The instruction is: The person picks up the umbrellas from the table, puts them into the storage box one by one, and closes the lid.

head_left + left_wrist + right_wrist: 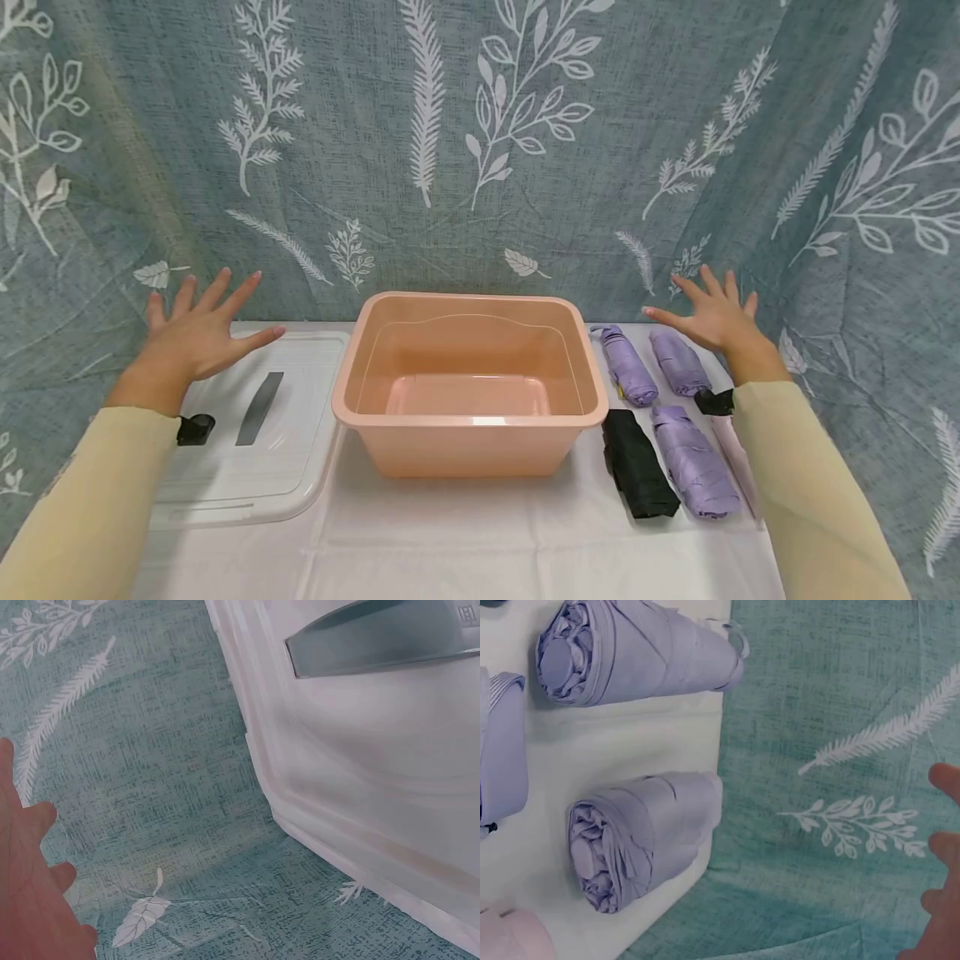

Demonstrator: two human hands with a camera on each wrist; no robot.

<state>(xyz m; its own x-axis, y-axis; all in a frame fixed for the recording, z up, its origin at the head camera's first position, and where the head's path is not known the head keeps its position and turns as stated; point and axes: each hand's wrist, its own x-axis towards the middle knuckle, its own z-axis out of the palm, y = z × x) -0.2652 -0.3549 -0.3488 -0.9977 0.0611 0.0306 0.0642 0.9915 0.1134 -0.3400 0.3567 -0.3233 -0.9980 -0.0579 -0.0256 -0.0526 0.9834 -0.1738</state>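
My left hand (193,340) is held up with fingers spread above a white plastic lid (303,433) with a grey strip. Fingers spread as well, my right hand (716,315) hovers over the folded umbrellas. Neither hand holds anything. Between them stands a peach plastic tub (468,450), its inside bare. To its right lie three rolled purple umbrellas, one next to the tub (628,367), one at the back (678,360) and one nearer (693,462). A black folded umbrella (639,464) is beside the near one. A pale pink item (737,467) is partly hidden by my right sleeve.
A white cloth covers the table (427,542). Behind it hangs a blue-green curtain (360,150) with white leaf prints, close to the tub's far side. Black wrist straps (197,429) show at both cuffs.
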